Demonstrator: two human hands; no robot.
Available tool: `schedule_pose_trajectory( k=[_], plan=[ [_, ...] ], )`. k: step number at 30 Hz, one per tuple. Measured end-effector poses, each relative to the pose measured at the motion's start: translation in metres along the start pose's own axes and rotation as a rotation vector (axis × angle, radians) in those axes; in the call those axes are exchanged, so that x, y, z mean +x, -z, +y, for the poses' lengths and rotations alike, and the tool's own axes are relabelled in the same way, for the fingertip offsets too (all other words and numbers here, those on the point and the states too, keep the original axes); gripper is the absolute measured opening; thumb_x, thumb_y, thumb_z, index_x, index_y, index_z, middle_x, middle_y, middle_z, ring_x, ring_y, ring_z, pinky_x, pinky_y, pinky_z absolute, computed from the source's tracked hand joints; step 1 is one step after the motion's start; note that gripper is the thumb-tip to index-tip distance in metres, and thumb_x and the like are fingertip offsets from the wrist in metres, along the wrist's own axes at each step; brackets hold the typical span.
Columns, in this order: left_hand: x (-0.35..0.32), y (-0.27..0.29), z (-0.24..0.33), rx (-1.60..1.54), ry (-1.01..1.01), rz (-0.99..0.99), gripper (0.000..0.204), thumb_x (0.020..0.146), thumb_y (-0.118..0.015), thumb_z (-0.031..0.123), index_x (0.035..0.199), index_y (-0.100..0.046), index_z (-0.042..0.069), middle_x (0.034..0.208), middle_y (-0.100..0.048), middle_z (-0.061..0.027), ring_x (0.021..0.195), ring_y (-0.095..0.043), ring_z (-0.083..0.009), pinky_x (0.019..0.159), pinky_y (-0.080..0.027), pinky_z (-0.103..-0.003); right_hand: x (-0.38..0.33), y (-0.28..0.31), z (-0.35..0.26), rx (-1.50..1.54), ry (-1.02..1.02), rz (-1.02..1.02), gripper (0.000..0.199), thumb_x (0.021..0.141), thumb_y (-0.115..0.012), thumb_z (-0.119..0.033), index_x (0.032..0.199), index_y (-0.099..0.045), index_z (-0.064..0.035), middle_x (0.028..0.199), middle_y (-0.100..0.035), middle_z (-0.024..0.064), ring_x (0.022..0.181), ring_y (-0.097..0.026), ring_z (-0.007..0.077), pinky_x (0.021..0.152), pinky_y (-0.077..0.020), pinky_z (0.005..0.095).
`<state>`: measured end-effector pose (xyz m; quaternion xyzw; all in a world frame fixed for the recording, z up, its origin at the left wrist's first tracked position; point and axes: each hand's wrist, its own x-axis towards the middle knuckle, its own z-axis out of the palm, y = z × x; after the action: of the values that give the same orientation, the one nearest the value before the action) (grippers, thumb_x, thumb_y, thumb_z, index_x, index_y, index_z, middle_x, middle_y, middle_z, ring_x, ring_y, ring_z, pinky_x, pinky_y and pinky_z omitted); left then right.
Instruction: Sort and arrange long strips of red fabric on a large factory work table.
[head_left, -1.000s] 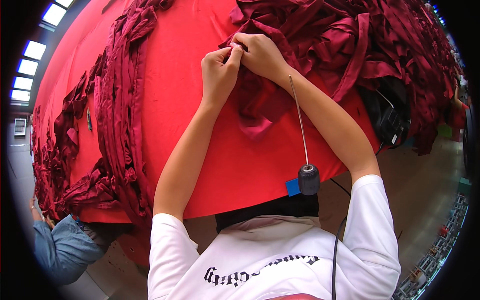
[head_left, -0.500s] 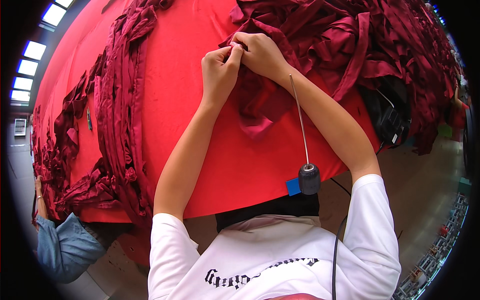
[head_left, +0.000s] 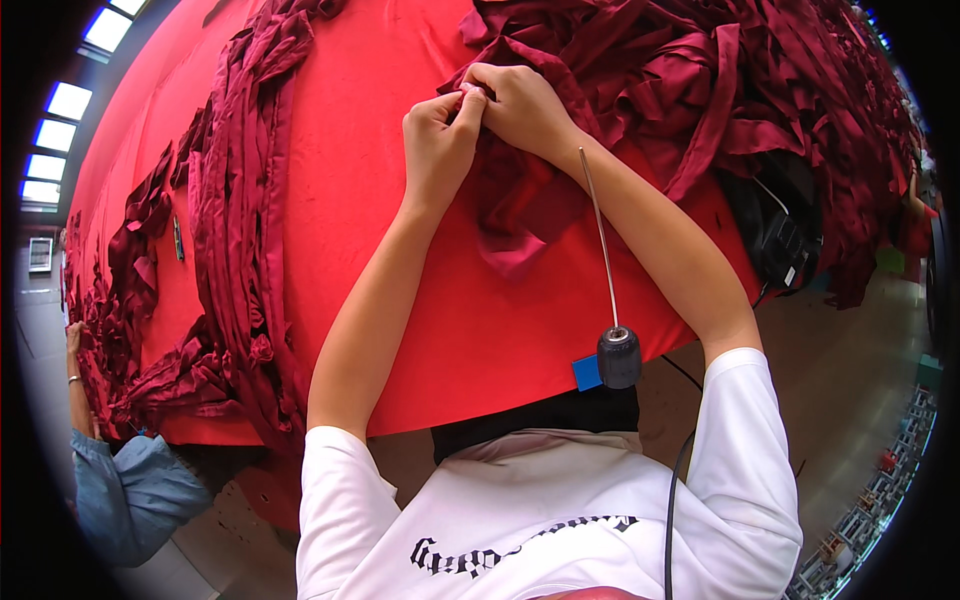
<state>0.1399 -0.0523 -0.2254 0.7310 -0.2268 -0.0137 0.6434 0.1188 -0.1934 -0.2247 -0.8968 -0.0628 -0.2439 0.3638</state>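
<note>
My left hand (head_left: 440,135) and my right hand (head_left: 520,108) meet at the near edge of a heap of maroon fabric. Both are closed, thumbs and fingertips pinched together on a maroon fabric strip (head_left: 515,205). The small part between the fingertips is mostly hidden. Below my hands the strip hangs loose in folds on the red-covered table (head_left: 400,350). Beside my right forearm stands a thin metal rod (head_left: 602,235) rising from a black knob-like base (head_left: 618,358) at the table's near edge.
The fabric heap (head_left: 660,80) covers the far right. Long maroon strips (head_left: 240,200) lie along the left, near a small green-handled tool (head_left: 178,238). A black device (head_left: 780,245) with a cable sits right. At the lower left a co-worker's blue sleeve (head_left: 135,490) reaches the table.
My hands hold almost the same place and pinch. At the left, the co-worker's hand and forearm have moved slightly up and away along the table edge.
</note>
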Motion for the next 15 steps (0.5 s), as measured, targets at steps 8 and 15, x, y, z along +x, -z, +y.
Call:
schedule_pose_trajectory(
  k=[8, 15],
  plan=[
    [0.0001, 0.0005, -0.0011, 0.006, -0.012, 0.000, 0.037, 0.095, -0.063, 0.021, 0.069, -0.058, -0.004, 0.051, -0.038, -0.0010, 0.051, -0.039, -0.0041, 0.046, -0.029, -0.032, 0.0000, -0.0009, 0.0017, -0.002, 0.026, 0.017, 0.017, 0.087, -0.060, -0.017, 0.092, -0.067, -0.0016, 0.078, -0.068, 0.0199, 0.073, -0.068, 0.0377, 0.062, -0.0499, 0.0438],
    [-0.0003, 0.0001, 0.0003, -0.002, 0.000, -0.002, 0.036, 0.095, -0.063, 0.021, 0.070, -0.059, -0.005, 0.051, -0.039, -0.0011, 0.051, -0.040, -0.0039, 0.046, -0.030, -0.031, -0.0002, 0.0008, -0.0002, 0.005, 0.003, -0.003, 0.017, 0.087, -0.060, -0.017, 0.092, -0.067, -0.0015, 0.079, -0.068, 0.0202, 0.073, -0.068, 0.0377, 0.062, -0.0500, 0.0436]
  ],
)
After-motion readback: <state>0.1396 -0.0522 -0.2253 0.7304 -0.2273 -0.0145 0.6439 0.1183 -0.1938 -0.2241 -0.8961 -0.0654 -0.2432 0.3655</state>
